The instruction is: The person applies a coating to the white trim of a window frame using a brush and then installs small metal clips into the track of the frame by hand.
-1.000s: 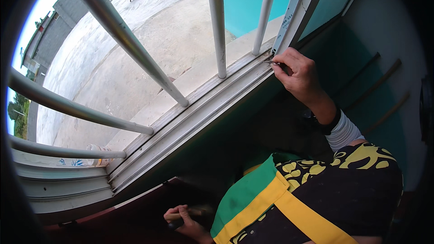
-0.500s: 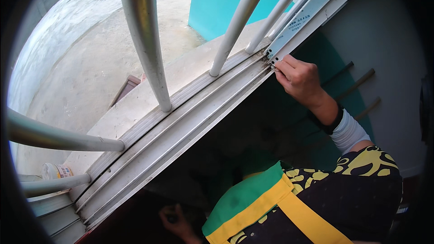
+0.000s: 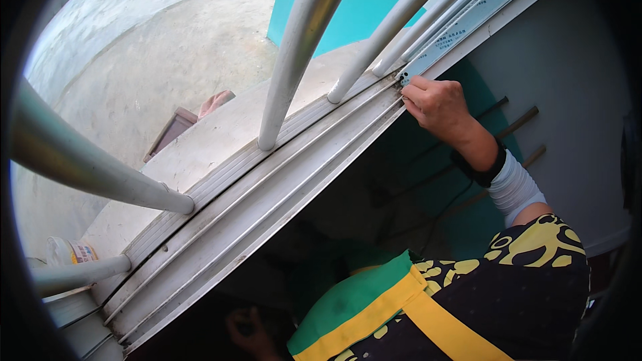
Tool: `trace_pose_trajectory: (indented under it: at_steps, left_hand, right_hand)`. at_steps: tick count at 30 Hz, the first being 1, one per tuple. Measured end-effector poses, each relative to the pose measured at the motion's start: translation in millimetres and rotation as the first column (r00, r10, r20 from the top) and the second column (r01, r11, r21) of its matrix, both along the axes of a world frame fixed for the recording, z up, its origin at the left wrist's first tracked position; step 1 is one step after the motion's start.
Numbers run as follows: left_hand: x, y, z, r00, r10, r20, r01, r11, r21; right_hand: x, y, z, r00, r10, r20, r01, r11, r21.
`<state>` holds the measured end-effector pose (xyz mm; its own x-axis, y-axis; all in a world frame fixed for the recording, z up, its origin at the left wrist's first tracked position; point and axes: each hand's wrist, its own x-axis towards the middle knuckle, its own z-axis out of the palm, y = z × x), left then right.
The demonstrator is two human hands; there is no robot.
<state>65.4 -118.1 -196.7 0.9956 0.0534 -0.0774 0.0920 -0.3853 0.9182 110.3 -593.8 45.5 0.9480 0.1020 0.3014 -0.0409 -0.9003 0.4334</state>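
My right hand [image 3: 438, 105] is closed in a pinch at the far right corner of the white window track [image 3: 221, 224]. Its fingertips press into the grooves, beside the foot of the upright frame [image 3: 455, 33] with its pale blue printed film. Whatever the fingers grip, if anything, is too small or hidden to name. Dirt darkens the track around this corner. Low in the picture, in deep shadow, my left hand [image 3: 251, 334] hangs below the sill with curled fingers. A dark spot shows inside the curl, but I cannot make out what it is.
Metal window bars [image 3: 304, 53] rise along the track's outer side. A plastic tub [image 3: 70, 252] stands outside at the left end. Beyond lie concrete ground and a turquoise wall [image 3: 334, 17]. Long wooden handles [image 3: 518, 127] lean against the inside wall at right.
The view has shifted, so the bars appear farther right. My right hand stays at the corner, its fingers slightly shifted over the holes at the frame's foot. My left hand remains low and curled.
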Motion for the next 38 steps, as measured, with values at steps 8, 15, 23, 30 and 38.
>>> trace_pose_trajectory:
  at_steps: [8,15,23,30,38]
  left_hand:
    - [3.7,-1.3,13.3,0.994,0.013,-0.106,-0.01,0.999,0.032]
    - [2.6,-4.0,13.0,0.995,0.001,-0.098,0.005,0.998,0.065]
    - [11.2,-8.2,11.5,0.996,-0.022,-0.088,0.026,0.999,0.048]
    - [8.8,-4.5,1.7,1.0,-0.01,-0.023,0.01,1.0,0.026]
    - [10.9,-1.8,-0.9,0.999,-0.033,0.007,0.033,0.998,0.057]
  right_hand:
    - [-7.3,-5.5,-5.5,0.999,-0.042,0.009,0.042,0.999,0.015]
    - [5.8,4.0,15.8,0.989,-0.143,-0.038,0.139,0.812,0.567]
    - [5.4,0.3,2.1,0.974,-0.209,0.087,0.205,0.977,0.058]
    - [16.7,9.4,-10.8,0.958,-0.286,0.032,0.287,0.954,-0.082]
    - [8.5,26.0,21.2,0.942,-0.334,0.025,0.269,0.8,0.536]
